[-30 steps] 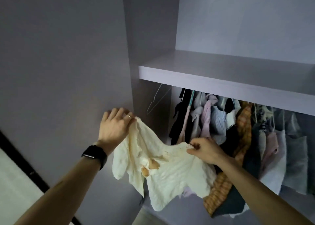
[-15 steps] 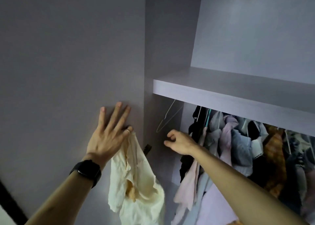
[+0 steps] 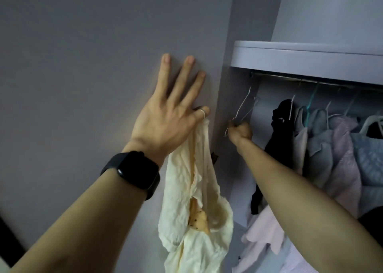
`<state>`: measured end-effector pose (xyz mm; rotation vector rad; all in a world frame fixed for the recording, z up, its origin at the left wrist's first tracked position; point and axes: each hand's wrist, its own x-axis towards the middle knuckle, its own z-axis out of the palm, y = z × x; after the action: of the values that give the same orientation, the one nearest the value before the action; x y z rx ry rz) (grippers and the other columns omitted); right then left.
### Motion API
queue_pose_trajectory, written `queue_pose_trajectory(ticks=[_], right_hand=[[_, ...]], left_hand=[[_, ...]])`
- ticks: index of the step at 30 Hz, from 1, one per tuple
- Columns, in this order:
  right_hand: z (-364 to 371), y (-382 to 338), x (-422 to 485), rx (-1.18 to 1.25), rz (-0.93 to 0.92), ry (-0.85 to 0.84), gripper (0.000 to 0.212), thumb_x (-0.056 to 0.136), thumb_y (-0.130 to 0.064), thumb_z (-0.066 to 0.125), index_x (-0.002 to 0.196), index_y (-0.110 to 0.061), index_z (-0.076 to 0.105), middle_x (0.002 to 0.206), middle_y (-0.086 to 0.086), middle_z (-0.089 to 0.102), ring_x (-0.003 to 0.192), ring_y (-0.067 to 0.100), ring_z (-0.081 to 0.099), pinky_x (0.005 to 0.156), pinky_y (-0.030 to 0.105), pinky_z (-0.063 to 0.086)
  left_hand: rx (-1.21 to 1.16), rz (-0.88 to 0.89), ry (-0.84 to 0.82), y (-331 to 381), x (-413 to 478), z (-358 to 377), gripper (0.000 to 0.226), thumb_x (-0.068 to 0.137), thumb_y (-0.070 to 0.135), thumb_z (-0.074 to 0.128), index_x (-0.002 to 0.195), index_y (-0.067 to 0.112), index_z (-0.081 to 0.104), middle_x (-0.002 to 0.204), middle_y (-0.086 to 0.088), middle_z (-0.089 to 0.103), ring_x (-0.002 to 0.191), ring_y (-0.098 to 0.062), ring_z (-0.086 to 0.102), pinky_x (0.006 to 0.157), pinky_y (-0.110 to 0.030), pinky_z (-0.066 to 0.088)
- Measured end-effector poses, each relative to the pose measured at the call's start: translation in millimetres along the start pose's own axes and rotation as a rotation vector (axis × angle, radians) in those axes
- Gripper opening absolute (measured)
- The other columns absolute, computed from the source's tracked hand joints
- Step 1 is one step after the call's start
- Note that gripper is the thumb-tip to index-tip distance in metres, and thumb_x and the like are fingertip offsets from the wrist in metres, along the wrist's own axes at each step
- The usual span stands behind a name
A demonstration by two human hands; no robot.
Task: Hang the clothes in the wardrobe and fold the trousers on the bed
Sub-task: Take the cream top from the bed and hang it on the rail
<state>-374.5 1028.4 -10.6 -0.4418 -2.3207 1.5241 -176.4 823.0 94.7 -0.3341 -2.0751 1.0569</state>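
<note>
My left hand (image 3: pixel 167 115) lies flat against the grey wardrobe panel with three fingers spread upward, while thumb and little finger pinch the top of a crumpled cream garment (image 3: pixel 194 206) that hangs straight down. My right hand (image 3: pixel 241 131) is inside the wardrobe, closed on the lower bar of an empty white wire hanger (image 3: pixel 243 109) at the left end of the metal rail (image 3: pixel 310 80). The hanger's hook sits just below the rail.
A shelf (image 3: pixel 300 54) runs above the rail. Several hung clothes fill the right side: a black piece (image 3: pixel 278 127), grey and pale lilac tops (image 3: pixel 339 148). A pink garment (image 3: pixel 263 231) lies low under my right forearm.
My right hand let go of the cream garment, reached into the wardrobe and closed on the empty wire hanger. The garment now dangles from my left hand alone.
</note>
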Motion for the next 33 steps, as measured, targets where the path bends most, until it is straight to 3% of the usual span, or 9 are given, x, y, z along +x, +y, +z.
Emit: queue_pose_trajectory(ticks=[3, 5, 11, 14, 19, 22, 25, 28, 33], right_hand=[[11, 3, 7, -0.019, 0.012, 0.027, 0.028, 0.094, -0.012, 0.056, 0.12, -0.006, 0.064, 0.116, 0.016, 0.068, 0.096, 0.03, 0.066, 0.073, 0.028, 0.048], [10, 1, 7, -0.046, 0.042, 0.041, 0.031, 0.093, -0.015, 0.052, 0.118, -0.004, 0.065, 0.111, 0.012, 0.068, 0.087, 0.028, 0.062, 0.07, 0.028, 0.043], [-22, -30, 1, -0.259, 0.076, 0.275, 0.048, 0.098, -0.037, 0.04, 0.126, -0.005, 0.063, 0.128, 0.021, 0.064, 0.115, 0.04, 0.061, 0.084, 0.04, 0.045], [-46, -39, -19, -0.275, 0.086, 0.26, 0.046, 0.1, -0.037, 0.038, 0.127, -0.008, 0.062, 0.129, 0.023, 0.062, 0.117, 0.043, 0.06, 0.092, 0.046, 0.048], [-113, -11, -98, -0.211, 0.09, 0.101, 0.026, 0.098, -0.031, 0.051, 0.094, -0.014, 0.071, 0.146, 0.015, 0.054, 0.106, 0.033, 0.061, 0.087, 0.035, 0.044], [-160, 17, -159, -0.015, 0.122, 0.057, 0.03, 0.097, -0.028, 0.059, 0.067, -0.024, 0.062, 0.093, 0.01, 0.074, 0.083, 0.03, 0.058, 0.076, 0.034, 0.044], [-216, 38, -212, 0.088, 0.2, -0.014, 0.049, 0.095, -0.031, 0.065, 0.051, -0.017, 0.046, 0.051, -0.003, 0.049, 0.061, 0.02, 0.048, 0.062, 0.032, 0.037], [-252, 52, -248, 0.254, 0.251, -0.083, 0.054, 0.092, -0.022, 0.065, 0.051, -0.019, 0.03, 0.053, 0.003, 0.025, 0.048, 0.015, 0.024, 0.049, 0.025, 0.026], [-302, 88, -287, 0.638, 0.345, -0.241, 0.052, 0.092, -0.015, 0.059, 0.051, -0.017, 0.026, 0.048, 0.004, 0.011, 0.038, 0.015, 0.014, 0.044, 0.027, 0.011]], left_hand=[[0.002, 0.002, 0.004, 3, -2, 4, 0.061, 0.098, 0.041, 0.003, 0.154, 0.039, 0.026, 0.166, -0.023, -0.004, 0.144, -0.059, -0.015, 0.1, -0.077, -0.022], [-0.005, 0.004, 0.022, 5, -4, 4, 0.061, 0.099, 0.04, 0.001, 0.155, 0.037, 0.026, 0.166, -0.023, -0.001, 0.145, -0.06, -0.012, 0.1, -0.076, -0.02], [-0.118, -0.003, 0.018, 10, -16, 13, 0.069, 0.097, 0.031, -0.003, 0.145, 0.034, 0.046, 0.165, -0.025, 0.003, 0.145, -0.059, -0.009, 0.104, -0.076, -0.025], [-0.224, 0.01, -0.089, 8, -19, 17, 0.053, 0.101, 0.035, 0.015, 0.138, 0.034, 0.053, 0.165, -0.021, 0.001, 0.145, -0.058, -0.016, 0.106, -0.073, -0.026], [-0.593, -0.055, -0.133, -7, -18, -8, 0.052, 0.094, 0.034, 0.027, 0.117, 0.027, 0.074, 0.14, -0.009, 0.06, 0.149, -0.041, 0.025, 0.121, -0.058, -0.01], [-0.936, -0.249, -0.096, 6, -22, -22, 0.041, 0.095, 0.034, 0.038, 0.107, 0.02, 0.074, 0.11, -0.001, 0.074, 0.125, -0.031, 0.06, 0.122, -0.052, 0.006], [-1.354, -0.363, -0.326, 30, -25, -48, 0.033, 0.103, 0.041, 0.037, 0.118, 0.027, 0.062, 0.111, 0.002, 0.068, 0.11, -0.03, 0.062, 0.101, -0.046, 0.044], [-1.547, -0.279, -0.362, 61, -30, -67, 0.018, 0.102, 0.035, 0.051, 0.113, 0.024, 0.06, 0.102, 0.008, 0.058, 0.097, -0.03, 0.064, 0.077, -0.04, 0.051], [-1.776, -0.18, -0.412, 119, -41, -118, 0.009, 0.102, 0.041, 0.047, 0.108, 0.038, 0.054, 0.093, 0.018, 0.063, 0.084, -0.013, 0.065, 0.08, -0.028, 0.051]])
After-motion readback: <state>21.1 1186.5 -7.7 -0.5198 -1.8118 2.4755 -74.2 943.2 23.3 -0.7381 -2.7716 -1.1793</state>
